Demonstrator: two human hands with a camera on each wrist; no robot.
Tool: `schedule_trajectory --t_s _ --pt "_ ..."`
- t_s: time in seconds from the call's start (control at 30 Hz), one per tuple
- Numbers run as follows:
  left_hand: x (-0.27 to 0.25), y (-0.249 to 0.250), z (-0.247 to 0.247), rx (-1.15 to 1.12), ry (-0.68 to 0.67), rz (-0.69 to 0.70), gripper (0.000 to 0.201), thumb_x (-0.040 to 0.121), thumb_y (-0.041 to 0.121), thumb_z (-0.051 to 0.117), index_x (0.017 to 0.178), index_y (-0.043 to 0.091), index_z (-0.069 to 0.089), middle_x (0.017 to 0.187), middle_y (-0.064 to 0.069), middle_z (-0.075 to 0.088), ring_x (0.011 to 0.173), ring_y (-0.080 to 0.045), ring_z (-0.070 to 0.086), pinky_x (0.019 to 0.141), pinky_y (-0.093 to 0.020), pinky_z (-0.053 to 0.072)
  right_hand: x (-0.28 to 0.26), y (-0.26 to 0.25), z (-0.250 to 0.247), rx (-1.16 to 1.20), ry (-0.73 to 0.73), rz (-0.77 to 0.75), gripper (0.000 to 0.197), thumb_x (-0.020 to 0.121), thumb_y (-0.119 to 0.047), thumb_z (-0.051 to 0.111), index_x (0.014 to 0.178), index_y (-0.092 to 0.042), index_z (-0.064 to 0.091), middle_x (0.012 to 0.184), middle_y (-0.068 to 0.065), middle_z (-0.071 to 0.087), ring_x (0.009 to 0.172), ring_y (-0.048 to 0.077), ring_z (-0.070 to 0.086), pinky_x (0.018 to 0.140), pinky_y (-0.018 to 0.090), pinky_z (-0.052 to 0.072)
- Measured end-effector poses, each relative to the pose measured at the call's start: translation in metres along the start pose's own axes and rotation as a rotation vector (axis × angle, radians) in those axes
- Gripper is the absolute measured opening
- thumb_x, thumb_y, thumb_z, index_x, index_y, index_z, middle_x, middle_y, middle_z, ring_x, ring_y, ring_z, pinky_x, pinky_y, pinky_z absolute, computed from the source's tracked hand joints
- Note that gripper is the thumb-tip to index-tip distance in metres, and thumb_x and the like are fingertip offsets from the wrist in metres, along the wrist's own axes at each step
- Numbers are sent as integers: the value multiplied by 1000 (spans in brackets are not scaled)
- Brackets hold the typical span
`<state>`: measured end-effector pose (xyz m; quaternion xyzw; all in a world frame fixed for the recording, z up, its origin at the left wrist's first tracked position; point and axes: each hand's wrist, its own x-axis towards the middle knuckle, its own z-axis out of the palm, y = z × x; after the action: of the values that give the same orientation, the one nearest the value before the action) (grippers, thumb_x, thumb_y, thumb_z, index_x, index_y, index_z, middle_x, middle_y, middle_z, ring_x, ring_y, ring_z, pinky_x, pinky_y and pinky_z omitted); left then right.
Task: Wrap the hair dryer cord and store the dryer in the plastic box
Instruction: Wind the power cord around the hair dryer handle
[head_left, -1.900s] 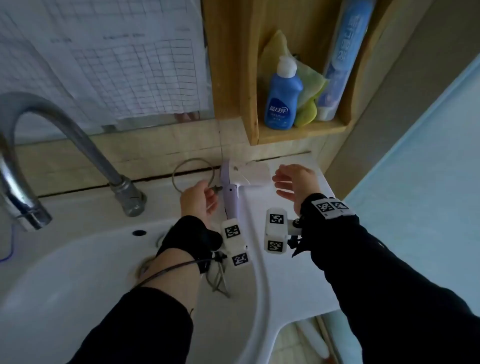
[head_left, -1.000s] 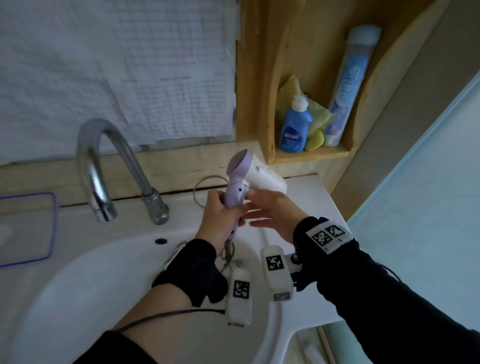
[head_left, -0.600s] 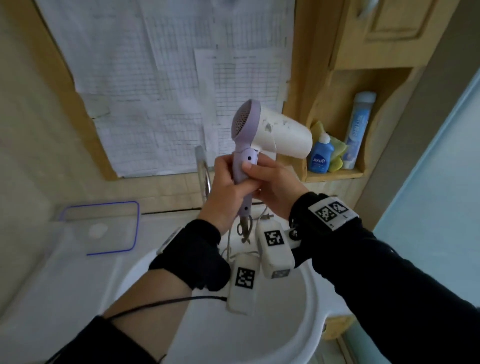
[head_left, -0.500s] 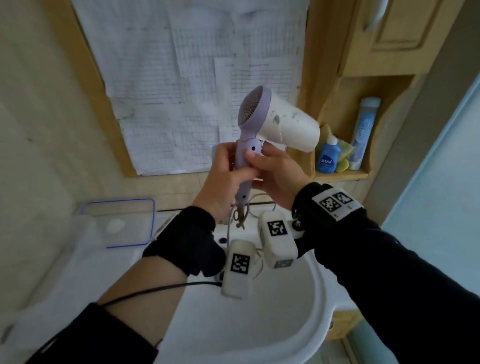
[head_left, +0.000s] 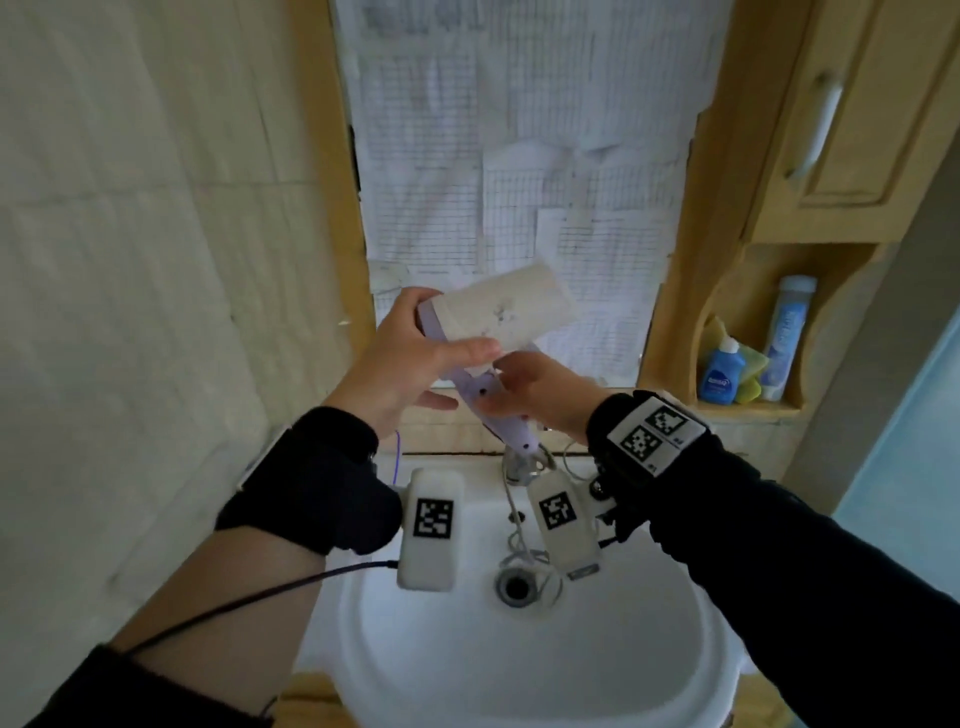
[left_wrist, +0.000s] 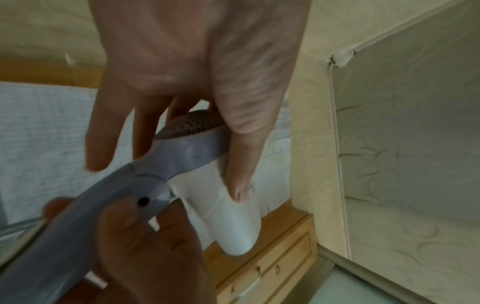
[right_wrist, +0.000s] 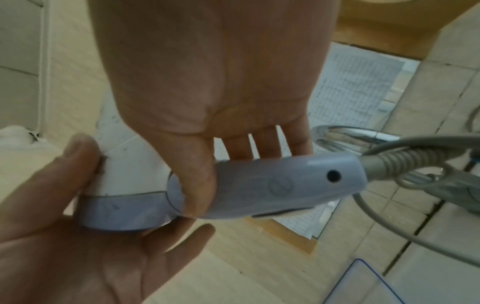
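I hold the hair dryer (head_left: 511, 306) up above the sink in both hands. Its white barrel (left_wrist: 228, 222) points up and right, and its lilac handle (right_wrist: 285, 185) slants down to the right. My left hand (head_left: 410, 358) grips the barrel's rear end, thumb on the white shell and fingers behind the grille (left_wrist: 197, 123). My right hand (head_left: 524, 395) grips the handle, with the thumb (right_wrist: 197, 185) across the hinge. The grey cord (head_left: 511, 512) hangs loose from the handle's end into the basin. A corner of the blue-edged plastic box (right_wrist: 363, 283) shows below.
The white sink basin (head_left: 519, 660) lies under my hands, its chrome faucet (right_wrist: 345, 135) just behind the handle. A wooden shelf on the right holds a blue bottle (head_left: 722, 376) and a tall tube (head_left: 787, 332). Paper sheets (head_left: 519, 156) cover the wall ahead.
My left hand has moved from the handle up to the rear of the barrel. The dryer has tilted, its handle now slanting right. The right hand stays on the handle.
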<state>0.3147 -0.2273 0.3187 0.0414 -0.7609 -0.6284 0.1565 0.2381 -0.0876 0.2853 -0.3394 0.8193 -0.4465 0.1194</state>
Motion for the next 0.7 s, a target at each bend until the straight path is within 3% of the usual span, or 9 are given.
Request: schedule_trajectory --t_s 0.07,0.13,0.2,0.27,0.3,0.43,0.53,0.6,0.7 --pt "-2 3 -7 -23 -7 -12 59 69 20 81 119 21 49 109 4 62 91 -22 67 65 -40 60 3 -6 2 -10 -33 -31 26 84 -15 65 67 -10 45 59 -3 35 57 10 34 60 24 27" --pt "0 1 -14 -106 31 -28 60 68 19 81 120 16 51 109 -3 65 86 -25 69 61 -39 59 4 -10 0 16 -60 -52 31 84 -14 65 62 -19 43 60 -2 41 57 10 37 58 22 28" --pt "2 -4 -22 -236 71 -49 66 64 26 81 122 12 54 113 -11 69 84 -27 71 61 -39 58 1 -14 -7 146 -62 -38 6 87 -22 61 83 -25 61 80 6 61 71 14 54 68 23 41" --pt "5 -9 -33 -358 127 -58 57 66 29 75 117 10 58 106 -12 71 78 -23 73 61 -39 58 1 -6 -19 346 -20 34 30 93 -34 49 116 -20 61 100 9 66 84 18 62 73 24 48" --pt "7 -12 -37 -403 155 -66 51 68 29 72 115 11 59 102 -11 71 75 -21 74 61 -39 58 1 2 -26 408 -7 63 38 94 -40 42 121 -18 58 103 8 67 88 20 65 74 25 50" --pt "16 -29 -52 -590 214 -104 41 80 32 65 115 11 59 103 -12 69 75 -20 74 62 -36 58 2 33 -35 578 -3 142 52 94 -53 29 113 -18 63 113 14 69 109 29 64 96 38 48" --pt "21 -39 -48 -668 245 -107 29 86 31 61 108 12 63 102 -12 69 78 -21 74 65 -36 58 4 52 -27 775 -47 150 60 89 -63 25 109 -20 63 111 12 69 113 29 61 101 41 43" --pt "24 -44 -41 -714 271 -102 25 87 29 60 103 10 64 101 -13 69 80 -22 73 65 -36 59 4 59 -22 788 -82 158 57 88 -60 35 118 -17 57 111 9 68 111 27 62 100 40 44" --pt "29 -52 -31 -757 363 -75 45 82 26 66 118 -1 58 111 -18 64 87 -27 72 69 -38 58 6 70 -10 492 -160 202 42 85 -28 60 121 -8 53 97 8 70 89 24 66 91 39 48"
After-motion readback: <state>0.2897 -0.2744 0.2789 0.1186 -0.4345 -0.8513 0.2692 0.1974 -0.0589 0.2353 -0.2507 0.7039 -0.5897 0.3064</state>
